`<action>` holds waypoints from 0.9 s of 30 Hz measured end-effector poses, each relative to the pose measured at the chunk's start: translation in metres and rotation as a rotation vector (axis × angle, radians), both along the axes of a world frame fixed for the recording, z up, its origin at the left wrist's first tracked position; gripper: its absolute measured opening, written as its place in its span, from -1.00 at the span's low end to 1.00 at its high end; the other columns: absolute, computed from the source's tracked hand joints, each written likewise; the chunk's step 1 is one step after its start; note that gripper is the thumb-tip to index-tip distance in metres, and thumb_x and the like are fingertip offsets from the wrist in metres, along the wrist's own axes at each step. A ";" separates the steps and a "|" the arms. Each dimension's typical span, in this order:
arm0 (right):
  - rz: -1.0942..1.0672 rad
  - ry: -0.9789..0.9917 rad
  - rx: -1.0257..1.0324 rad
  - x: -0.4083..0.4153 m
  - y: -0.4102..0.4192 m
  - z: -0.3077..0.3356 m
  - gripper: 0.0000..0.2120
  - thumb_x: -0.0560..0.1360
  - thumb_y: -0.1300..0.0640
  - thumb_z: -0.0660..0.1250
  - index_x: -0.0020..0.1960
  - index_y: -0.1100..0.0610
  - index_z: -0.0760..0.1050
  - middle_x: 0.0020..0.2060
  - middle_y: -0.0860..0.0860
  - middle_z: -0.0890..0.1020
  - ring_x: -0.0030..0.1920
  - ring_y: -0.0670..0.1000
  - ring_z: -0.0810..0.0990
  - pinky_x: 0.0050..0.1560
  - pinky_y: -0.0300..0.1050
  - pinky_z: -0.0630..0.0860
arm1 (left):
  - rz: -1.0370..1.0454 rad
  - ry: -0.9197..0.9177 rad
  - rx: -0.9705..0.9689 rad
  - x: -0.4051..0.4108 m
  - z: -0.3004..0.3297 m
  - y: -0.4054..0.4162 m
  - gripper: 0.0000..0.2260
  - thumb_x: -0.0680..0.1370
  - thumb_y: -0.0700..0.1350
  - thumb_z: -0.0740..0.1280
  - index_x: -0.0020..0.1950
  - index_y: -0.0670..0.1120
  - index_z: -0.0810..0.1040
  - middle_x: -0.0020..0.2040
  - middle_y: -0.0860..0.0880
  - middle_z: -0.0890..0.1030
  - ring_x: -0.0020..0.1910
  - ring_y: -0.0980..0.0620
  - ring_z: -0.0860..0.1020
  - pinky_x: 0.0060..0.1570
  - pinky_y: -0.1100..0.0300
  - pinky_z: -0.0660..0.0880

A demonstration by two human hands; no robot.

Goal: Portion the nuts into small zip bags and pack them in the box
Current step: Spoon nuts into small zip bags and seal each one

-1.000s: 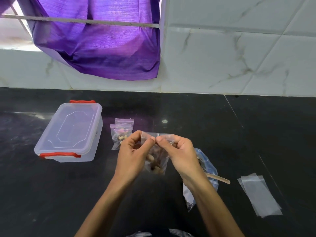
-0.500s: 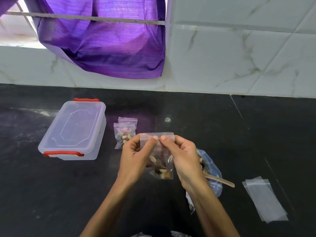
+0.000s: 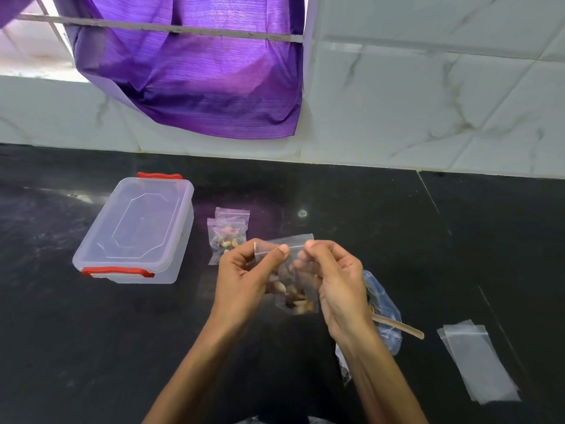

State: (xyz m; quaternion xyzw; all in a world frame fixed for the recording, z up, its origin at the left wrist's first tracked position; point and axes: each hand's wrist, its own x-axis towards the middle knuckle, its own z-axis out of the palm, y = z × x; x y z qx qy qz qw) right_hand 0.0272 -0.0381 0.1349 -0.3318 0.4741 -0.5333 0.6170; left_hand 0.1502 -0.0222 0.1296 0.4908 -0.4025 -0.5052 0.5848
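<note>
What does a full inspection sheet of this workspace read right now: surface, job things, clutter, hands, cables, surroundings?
Surface: black stone counter, glossy, with a seam at right.
Job things: small zip bag of nuts held above the counter; two filled bags overlapping beside the lidded clear box, its red clips down; blue-tinted supply bag with a wooden spoon sticking out; empty bags stacked at right.
Clutter: nothing seen.
Hands: left hand and right hand both pinch the held bag's top strip.
Cables: nothing seen.
Surroundings: marbled tile wall; purple cloth over a rail.
</note>
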 end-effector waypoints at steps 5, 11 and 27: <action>-0.039 -0.113 0.050 -0.001 -0.001 0.002 -0.89 0.51 0.23 0.32 -0.18 0.20 0.57 -0.37 0.03 0.63 -0.33 -0.04 0.64 -0.29 -0.16 0.63 | -0.074 0.039 0.082 0.003 0.002 0.000 -0.78 0.45 -0.05 0.32 -0.10 -0.18 0.65 -0.35 -0.05 0.59 -0.38 0.00 0.55 -0.35 0.12 0.58; 0.171 0.105 0.049 -0.001 0.002 0.001 -0.72 0.49 -0.06 0.31 -0.14 0.16 0.62 -0.27 0.16 0.67 -0.38 0.02 0.63 -0.47 -0.19 0.51 | 0.075 -0.224 -0.073 0.007 -0.008 -0.005 -0.84 0.54 -0.10 0.31 -0.13 -0.15 0.63 -0.45 0.06 0.52 -0.51 0.15 0.47 -0.50 0.28 0.43; 0.316 0.434 -0.085 0.011 -0.016 -0.030 -0.96 0.49 0.18 0.37 -0.10 0.13 0.59 -0.29 -0.01 0.63 -0.38 -0.19 0.58 -0.37 -0.37 0.48 | 0.237 -0.513 -0.104 0.035 -0.052 -0.005 -0.75 0.56 0.10 0.24 -0.16 -0.04 0.52 -0.40 -0.04 0.52 -0.45 -0.02 0.47 -0.41 0.07 0.46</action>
